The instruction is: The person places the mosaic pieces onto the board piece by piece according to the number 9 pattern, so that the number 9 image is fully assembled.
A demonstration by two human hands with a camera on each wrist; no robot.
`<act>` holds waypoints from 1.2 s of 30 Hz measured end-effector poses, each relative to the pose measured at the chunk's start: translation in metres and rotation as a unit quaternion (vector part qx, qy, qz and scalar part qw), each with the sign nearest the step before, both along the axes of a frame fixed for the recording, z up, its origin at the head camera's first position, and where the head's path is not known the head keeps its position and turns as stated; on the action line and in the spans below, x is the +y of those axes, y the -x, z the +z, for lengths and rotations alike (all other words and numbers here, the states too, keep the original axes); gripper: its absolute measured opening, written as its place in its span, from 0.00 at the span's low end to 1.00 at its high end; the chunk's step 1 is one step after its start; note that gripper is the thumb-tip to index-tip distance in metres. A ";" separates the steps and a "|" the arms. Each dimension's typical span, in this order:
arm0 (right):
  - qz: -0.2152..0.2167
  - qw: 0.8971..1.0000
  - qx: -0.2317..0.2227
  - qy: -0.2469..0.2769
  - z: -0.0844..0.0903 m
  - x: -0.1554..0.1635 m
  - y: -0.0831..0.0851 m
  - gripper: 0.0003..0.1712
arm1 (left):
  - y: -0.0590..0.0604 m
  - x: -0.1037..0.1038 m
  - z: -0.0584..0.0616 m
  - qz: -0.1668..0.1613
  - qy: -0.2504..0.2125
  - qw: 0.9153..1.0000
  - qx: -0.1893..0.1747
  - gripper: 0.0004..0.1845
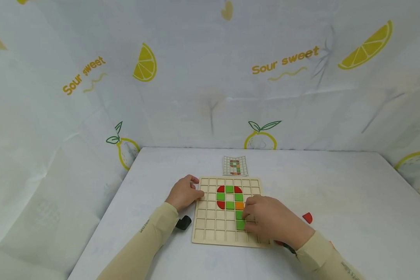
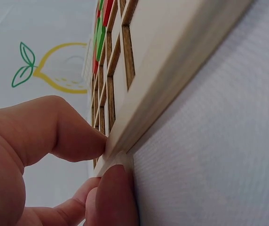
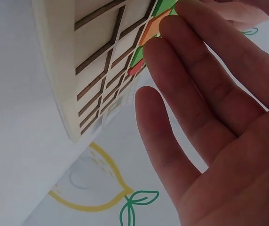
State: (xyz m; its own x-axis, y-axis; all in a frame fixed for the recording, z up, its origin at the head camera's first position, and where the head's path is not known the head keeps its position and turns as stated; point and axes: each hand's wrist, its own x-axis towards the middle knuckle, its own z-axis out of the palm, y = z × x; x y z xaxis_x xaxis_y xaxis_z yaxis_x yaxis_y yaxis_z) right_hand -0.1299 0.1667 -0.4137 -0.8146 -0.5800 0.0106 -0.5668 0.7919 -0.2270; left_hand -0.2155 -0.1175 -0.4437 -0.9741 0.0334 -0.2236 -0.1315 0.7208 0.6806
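A wooden grid board [image 1: 210,235] lies on the table, with red, green and orange pieces set in its squares. My left hand [image 1: 184,193] holds the board's left edge. In the left wrist view the left hand [image 2: 54,136] has one digit on the rim and another against the side. My right hand [image 1: 271,217] reaches over the board's right part, fingertips at the lower green squares [image 1: 240,224]. In the right wrist view the right hand's fingers [image 3: 181,80] are fairly straight near the orange square [image 3: 154,27]; its thumb is hidden there.
Behind the board lies a card [image 1: 235,166] printed with a coloured grid pattern. A loose red quarter-round piece [image 1: 307,217] lies right of the board. Bits of red and orange show beside the right wrist, partly hidden. A black object [image 1: 183,223] sits at the left wrist.
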 end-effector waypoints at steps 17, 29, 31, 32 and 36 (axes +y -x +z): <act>-0.168 0.984 -0.046 -0.025 -0.007 0.129 -0.017 0.13 | -0.002 -0.001 0.002 -0.007 0.005 1.000 0.000 0.25; -0.177 0.982 -0.059 -0.013 -0.010 0.155 -0.021 0.14 | -0.003 -0.001 0.000 0.000 -0.003 1.000 -0.003 0.25; -0.177 0.982 -0.060 -0.009 -0.011 0.158 -0.021 0.14 | -0.003 -0.001 0.000 0.000 -0.002 1.000 -0.002 0.25; -0.176 0.982 -0.060 -0.006 -0.011 0.160 -0.021 0.14 | -0.003 -0.001 0.000 0.000 -0.002 1.000 -0.001 0.25; -0.174 0.983 -0.058 0.002 -0.013 0.166 -0.022 0.13 | -0.002 0.000 0.000 -0.002 0.002 1.000 0.000 0.25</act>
State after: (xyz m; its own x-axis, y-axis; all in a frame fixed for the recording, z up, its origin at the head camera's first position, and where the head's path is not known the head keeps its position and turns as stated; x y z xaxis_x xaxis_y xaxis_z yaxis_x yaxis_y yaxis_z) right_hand -0.1080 0.3324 -0.4268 -0.9595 -0.2663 -0.0920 -0.2320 0.9321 -0.2782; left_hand -0.2135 -0.1173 -0.4434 -0.9739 0.0363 -0.2241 -0.1291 0.7238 0.6779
